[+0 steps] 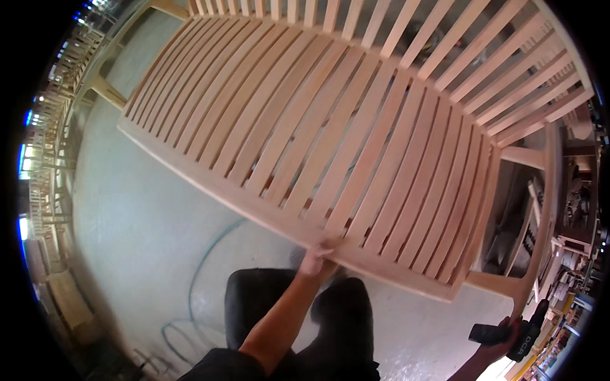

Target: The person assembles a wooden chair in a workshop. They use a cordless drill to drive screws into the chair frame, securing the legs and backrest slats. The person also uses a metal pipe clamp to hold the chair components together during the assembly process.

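Observation:
A large slatted wooden bench (356, 143) of pale bare wood stretches across the view in front of me. My left hand (318, 255) is closed on the front rail of its seat, around the middle; the fingertips are partly hidden. At the lower right my right hand (499, 348) grips a black cordless drill (526, 335) by its handle. The drill is held close to the bench's right armrest (532, 270), its nose tilted upward.
Below the bench, a thin green hose (192, 289) curls over the grey floor (133, 209). Unfinished wooden furniture frames (54, 152) line the left side. Shelving with assorted items (575, 317) stands at the far right. My legs (337, 317) are close to the bench's front.

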Demonstrator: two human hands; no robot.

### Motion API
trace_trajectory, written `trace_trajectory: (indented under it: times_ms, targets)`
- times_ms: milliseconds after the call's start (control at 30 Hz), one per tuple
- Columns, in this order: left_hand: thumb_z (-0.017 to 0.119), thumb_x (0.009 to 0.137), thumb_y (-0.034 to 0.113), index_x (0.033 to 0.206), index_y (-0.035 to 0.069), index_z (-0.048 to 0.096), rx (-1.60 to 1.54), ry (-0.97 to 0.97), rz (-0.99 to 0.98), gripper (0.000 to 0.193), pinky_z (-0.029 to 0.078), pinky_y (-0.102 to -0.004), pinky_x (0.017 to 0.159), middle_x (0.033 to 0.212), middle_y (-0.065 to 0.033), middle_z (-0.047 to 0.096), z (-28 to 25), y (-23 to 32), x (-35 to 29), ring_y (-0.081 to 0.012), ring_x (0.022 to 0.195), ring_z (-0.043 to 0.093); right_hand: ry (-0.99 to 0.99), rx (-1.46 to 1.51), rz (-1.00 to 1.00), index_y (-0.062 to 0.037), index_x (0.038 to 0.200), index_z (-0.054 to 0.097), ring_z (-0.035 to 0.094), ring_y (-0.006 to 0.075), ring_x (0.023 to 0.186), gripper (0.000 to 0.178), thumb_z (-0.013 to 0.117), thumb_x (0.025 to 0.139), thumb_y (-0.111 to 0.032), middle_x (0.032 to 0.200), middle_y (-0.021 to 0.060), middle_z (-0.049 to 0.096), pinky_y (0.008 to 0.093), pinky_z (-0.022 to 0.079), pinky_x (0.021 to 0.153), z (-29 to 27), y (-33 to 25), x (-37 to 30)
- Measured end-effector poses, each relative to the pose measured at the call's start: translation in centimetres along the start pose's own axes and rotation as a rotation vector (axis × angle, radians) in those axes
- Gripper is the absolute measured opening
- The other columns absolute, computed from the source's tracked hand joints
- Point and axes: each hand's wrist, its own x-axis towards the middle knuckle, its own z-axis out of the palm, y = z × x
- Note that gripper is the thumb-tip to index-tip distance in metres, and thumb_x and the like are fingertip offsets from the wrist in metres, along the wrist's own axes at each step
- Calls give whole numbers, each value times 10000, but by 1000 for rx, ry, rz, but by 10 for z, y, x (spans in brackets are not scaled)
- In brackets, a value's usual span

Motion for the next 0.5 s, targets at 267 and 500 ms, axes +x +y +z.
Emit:
trace_trajectory:
  times_ms: [267, 500]
  targets:
    - [729, 819, 65, 1199, 100, 601, -7, -239, 121, 402, 471, -433, 983, 1111, -57, 644, 0, 4, 11, -252, 1073, 616, -180, 284, -470, -25, 1282, 609, 628, 232, 1120, 392, 665, 928, -184, 1273, 127, 630, 380, 516, 1010, -18, 59, 57]
    - [702, 917, 394, 1118, 131, 571, 293, -120, 388, 356, 410, -268, 537, 899, -18, 607, 30, -19, 24, -115, 746, 579, -174, 227, -431, -66, 1134, 696, 654, 146, 838, 332, 792, 825, -142, 1004, 39, 694, 304, 557, 775, 13, 32, 109]
